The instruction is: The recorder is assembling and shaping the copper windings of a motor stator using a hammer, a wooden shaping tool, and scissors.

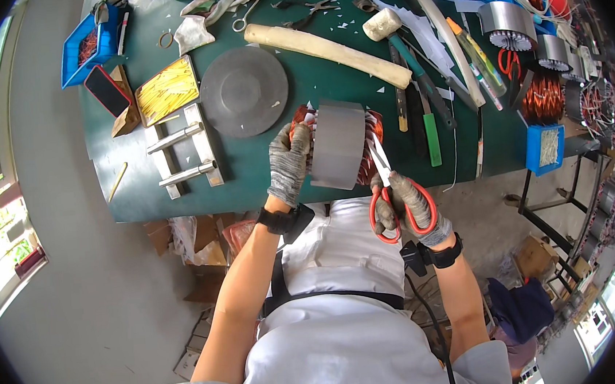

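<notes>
Our left hand (291, 160), in a grey knitted glove, is curled closed on the near end of a wound stator (338, 145), its fingers and thumb gripping beside the copper-coloured windings. Our right hand (415, 208), gloved too, is partly closed on a pair of scissors (384, 169), with its fingers at the red handle loops. The blades point away from us, their tips at the windings on the stator's right end; we cannot tell whether they touch them.

The stator lies just right of our left hand and just beyond and left of our right hand, its grey ring between the two, over the front edge of the green table (240, 170).

Counting, we have one stator and one pair of scissors in hand. Beyond our left hand and to its left lie one dark grey disc (244, 91), one metal frame (197, 139) with two round bars, one tray of yellow strips (167, 91) and one phone (107, 90). Well beyond both hands lies one thick wooden stick (328, 55). Beyond our right hand are one mallet (382, 24) with a pale head and one green-handled tool (432, 139).
</notes>
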A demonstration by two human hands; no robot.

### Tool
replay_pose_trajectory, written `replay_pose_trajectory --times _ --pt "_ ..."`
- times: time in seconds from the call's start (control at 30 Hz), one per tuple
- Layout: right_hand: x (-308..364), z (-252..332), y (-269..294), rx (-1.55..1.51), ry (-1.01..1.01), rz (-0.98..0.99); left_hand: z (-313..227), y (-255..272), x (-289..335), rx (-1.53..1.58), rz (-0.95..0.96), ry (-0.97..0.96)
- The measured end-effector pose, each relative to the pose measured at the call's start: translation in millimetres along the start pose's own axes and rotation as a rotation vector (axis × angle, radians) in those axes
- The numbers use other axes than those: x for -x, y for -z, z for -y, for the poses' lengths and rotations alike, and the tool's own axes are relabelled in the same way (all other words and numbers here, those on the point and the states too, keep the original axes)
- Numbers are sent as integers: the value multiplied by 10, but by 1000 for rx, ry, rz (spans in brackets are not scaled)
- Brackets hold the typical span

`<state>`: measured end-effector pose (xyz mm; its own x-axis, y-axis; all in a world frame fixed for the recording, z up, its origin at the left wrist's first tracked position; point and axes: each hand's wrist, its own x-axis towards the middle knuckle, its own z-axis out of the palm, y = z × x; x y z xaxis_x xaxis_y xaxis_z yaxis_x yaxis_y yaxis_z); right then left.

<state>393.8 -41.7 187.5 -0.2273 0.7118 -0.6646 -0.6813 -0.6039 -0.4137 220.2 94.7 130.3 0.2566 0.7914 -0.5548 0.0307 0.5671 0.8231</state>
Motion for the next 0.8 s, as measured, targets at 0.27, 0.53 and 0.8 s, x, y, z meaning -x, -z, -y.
replay_pose_trajectory --times 0.27,0.53,0.8 --pt "-26 -38 47 -62 -40 29 -13 -4 52 -9 -6 -25" --pt "-19 -105 47 -81 -14 -26 35 8 66 13 -13 -31" --pt "-76 -40 171 42 -11 70 27 28 96 22 22 8"
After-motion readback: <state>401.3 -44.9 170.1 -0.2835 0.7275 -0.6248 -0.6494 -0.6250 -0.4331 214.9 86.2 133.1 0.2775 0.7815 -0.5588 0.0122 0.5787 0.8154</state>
